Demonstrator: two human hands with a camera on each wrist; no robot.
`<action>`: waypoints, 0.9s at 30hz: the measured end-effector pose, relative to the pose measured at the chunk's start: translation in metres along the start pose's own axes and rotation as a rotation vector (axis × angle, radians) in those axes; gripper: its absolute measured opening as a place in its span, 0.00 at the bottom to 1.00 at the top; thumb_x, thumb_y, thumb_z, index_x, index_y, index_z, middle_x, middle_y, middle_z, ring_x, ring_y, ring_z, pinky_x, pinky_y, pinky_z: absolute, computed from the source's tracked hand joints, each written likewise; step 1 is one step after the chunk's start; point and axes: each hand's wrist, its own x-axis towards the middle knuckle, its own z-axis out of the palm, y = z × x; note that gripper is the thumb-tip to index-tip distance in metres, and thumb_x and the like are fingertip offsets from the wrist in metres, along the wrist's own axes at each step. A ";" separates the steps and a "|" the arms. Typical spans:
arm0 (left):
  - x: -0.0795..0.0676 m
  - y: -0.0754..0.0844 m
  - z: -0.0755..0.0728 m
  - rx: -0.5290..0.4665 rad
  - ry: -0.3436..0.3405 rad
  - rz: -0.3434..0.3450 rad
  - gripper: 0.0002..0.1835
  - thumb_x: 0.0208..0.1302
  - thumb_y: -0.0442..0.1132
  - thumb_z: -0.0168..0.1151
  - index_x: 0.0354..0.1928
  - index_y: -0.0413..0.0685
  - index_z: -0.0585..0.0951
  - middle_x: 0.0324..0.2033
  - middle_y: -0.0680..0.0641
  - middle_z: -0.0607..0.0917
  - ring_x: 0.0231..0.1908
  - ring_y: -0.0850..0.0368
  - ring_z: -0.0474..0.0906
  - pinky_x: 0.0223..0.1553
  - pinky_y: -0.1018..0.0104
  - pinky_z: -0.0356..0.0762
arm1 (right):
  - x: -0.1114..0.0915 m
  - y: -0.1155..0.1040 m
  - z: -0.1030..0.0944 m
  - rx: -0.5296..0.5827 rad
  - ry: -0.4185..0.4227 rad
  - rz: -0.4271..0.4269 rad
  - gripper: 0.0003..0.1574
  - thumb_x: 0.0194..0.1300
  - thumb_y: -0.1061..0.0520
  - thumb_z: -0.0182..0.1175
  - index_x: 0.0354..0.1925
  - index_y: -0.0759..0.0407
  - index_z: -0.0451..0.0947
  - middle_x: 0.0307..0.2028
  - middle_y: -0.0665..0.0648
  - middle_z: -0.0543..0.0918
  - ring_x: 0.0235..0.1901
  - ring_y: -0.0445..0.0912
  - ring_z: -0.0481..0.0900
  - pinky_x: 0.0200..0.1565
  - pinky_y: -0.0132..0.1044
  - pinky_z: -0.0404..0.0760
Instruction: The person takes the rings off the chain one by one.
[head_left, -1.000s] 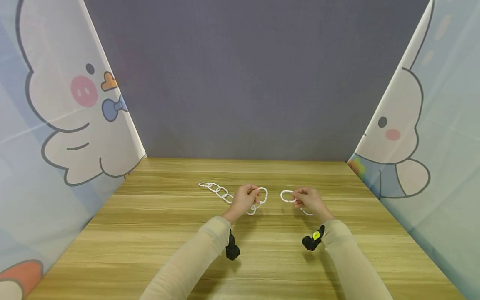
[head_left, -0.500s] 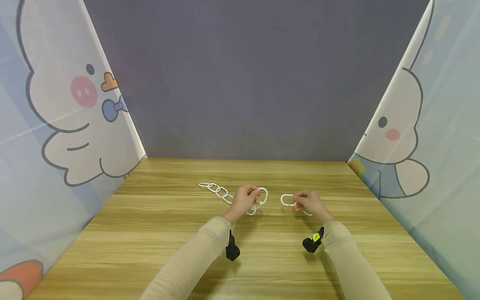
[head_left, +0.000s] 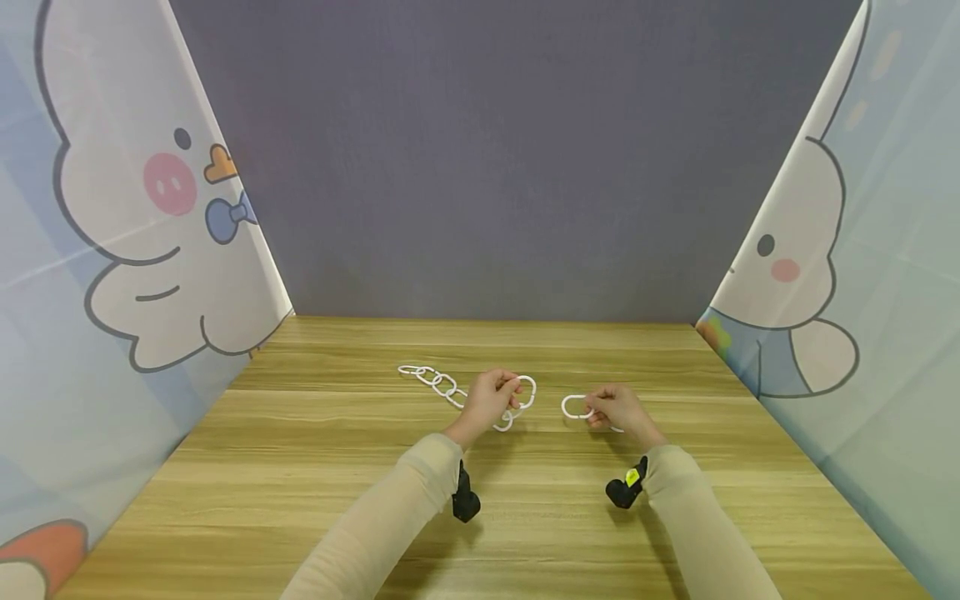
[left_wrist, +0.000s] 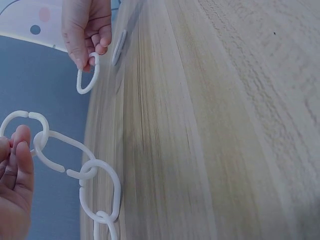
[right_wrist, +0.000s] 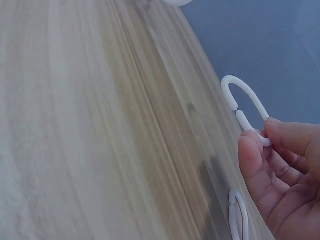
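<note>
My left hand [head_left: 483, 407] pinches the end link [head_left: 534, 392] of a white plastic chain between thumb and fingers. From that hand the chain [left_wrist: 118, 192] hangs down, and its far part [head_left: 436, 380] lies along the table to the left. Every link is an oval with a small split in its side. In my right hand [head_left: 618, 410] a single loose link [right_wrist: 256, 100] is pinched by one end, its split end pointing toward the left hand. A gap separates the two held links. Beneath the right hand another loose link [right_wrist: 243, 210] lies on the table, mostly hidden in the head view.
The wood-grain table [head_left: 540, 533] runs back to a dark grey panel [head_left: 495, 167]. Cartoon-printed curtains [head_left: 112, 275] stand along both sides. A black wrist camera [head_left: 465, 500] is strapped to each sleeved forearm.
My right hand has lowered a little with its loose link, covering more of the link on the table. The left hand and the chain have stayed in place.
</note>
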 end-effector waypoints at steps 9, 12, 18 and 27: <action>0.000 0.000 0.000 0.012 0.009 0.003 0.10 0.68 0.33 0.52 0.41 0.31 0.78 0.35 0.34 0.81 0.27 0.47 0.79 0.34 0.48 0.78 | -0.001 0.003 0.000 -0.020 -0.001 0.047 0.12 0.66 0.67 0.51 0.40 0.80 0.70 0.25 0.60 0.79 0.19 0.41 0.77 0.26 0.33 0.81; 0.000 0.000 -0.001 0.009 0.008 0.002 0.10 0.68 0.33 0.52 0.41 0.31 0.77 0.35 0.34 0.81 0.27 0.47 0.79 0.35 0.48 0.78 | 0.000 0.005 0.000 -0.028 -0.013 0.042 0.11 0.66 0.67 0.52 0.39 0.80 0.71 0.25 0.61 0.79 0.19 0.41 0.77 0.26 0.33 0.81; 0.000 0.002 -0.001 0.005 0.006 0.003 0.08 0.67 0.33 0.52 0.40 0.33 0.78 0.35 0.34 0.81 0.28 0.44 0.79 0.34 0.48 0.78 | 0.000 0.005 0.001 -0.052 -0.009 0.048 0.11 0.66 0.68 0.51 0.39 0.80 0.71 0.26 0.62 0.79 0.19 0.41 0.77 0.26 0.32 0.80; 0.000 0.001 0.000 0.017 -0.002 0.002 0.12 0.68 0.33 0.52 0.44 0.28 0.76 0.36 0.33 0.80 0.29 0.43 0.79 0.34 0.48 0.78 | -0.001 0.010 0.001 -0.096 -0.009 0.041 0.10 0.65 0.69 0.51 0.36 0.80 0.71 0.24 0.61 0.78 0.18 0.42 0.77 0.24 0.32 0.80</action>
